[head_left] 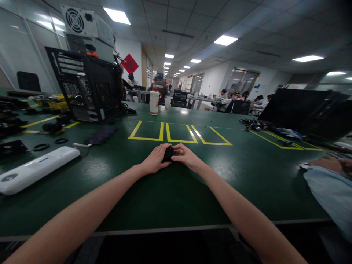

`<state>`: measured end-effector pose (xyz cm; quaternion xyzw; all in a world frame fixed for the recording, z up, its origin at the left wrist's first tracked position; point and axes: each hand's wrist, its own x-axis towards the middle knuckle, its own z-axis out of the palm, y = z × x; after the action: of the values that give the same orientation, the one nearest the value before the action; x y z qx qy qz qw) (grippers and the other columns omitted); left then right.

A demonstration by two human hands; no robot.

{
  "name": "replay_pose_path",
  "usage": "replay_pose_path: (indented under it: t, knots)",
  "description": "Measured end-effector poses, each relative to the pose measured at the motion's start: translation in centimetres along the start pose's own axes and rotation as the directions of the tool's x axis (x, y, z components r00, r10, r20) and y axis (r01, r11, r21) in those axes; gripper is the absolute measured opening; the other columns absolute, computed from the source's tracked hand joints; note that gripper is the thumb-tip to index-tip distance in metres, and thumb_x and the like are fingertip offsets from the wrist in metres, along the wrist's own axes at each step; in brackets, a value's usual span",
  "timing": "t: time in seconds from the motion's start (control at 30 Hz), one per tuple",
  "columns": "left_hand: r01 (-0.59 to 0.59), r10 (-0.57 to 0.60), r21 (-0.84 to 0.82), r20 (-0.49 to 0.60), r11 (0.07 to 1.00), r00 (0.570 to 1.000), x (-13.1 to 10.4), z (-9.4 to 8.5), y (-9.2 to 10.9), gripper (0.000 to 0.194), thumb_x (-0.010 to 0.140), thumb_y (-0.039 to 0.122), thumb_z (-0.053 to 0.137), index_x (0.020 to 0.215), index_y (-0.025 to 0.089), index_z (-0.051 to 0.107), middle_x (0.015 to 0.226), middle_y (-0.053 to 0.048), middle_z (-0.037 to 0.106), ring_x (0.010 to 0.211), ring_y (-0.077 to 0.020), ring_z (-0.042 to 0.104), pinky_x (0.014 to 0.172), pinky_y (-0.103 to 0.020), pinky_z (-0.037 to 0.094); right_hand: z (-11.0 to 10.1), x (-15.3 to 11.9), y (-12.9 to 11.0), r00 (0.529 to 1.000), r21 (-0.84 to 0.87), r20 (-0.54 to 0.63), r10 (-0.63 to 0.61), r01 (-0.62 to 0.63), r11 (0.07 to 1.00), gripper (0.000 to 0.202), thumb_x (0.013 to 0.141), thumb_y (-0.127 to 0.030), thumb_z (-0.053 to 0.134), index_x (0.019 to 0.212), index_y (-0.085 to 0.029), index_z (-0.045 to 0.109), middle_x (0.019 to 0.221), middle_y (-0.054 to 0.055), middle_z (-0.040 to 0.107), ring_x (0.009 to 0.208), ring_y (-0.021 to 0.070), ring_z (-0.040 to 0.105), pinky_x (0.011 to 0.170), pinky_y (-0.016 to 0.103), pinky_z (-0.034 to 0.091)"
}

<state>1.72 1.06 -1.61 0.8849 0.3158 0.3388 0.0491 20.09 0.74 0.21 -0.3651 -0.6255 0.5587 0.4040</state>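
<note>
A small black object is held between my two hands, low over the green table, near its middle. My left hand wraps round its left side, with the fingers over the top. On the right side, the fingertips and thumb of my right hand pinch its edge. The object's details are too dark to make out. Just beyond the hands, yellow tape outlines mark the tabletop.
An open black computer case with metal power supplies stands back left. A white device lies left. Beyond stands a white cup. A person's sleeve and hands are at the right edge. Cables lie back right.
</note>
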Motion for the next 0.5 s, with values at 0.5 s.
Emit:
replay_pose_path:
  t: [0.5]
  knots:
    - [0.001, -0.001, 0.001, -0.005, 1.0, 1.0, 0.0, 0.16, -0.11, 0.063, 0.071, 0.025, 0.059, 0.123, 0.02, 0.024, 0.12, -0.011, 0.041, 0.112, -0.0254, 0.042, 0.095, -0.045, 0.034, 0.38, 0.35, -0.08, 0.999, -0.004, -0.036, 0.007, -0.007, 1.0, 0.037, 0.058, -0.025, 0.07, 0.092, -0.018, 0.056, 0.094, 0.004, 0.058, 0.09, 0.0153, 0.053, 0.087, 0.035, 0.039]
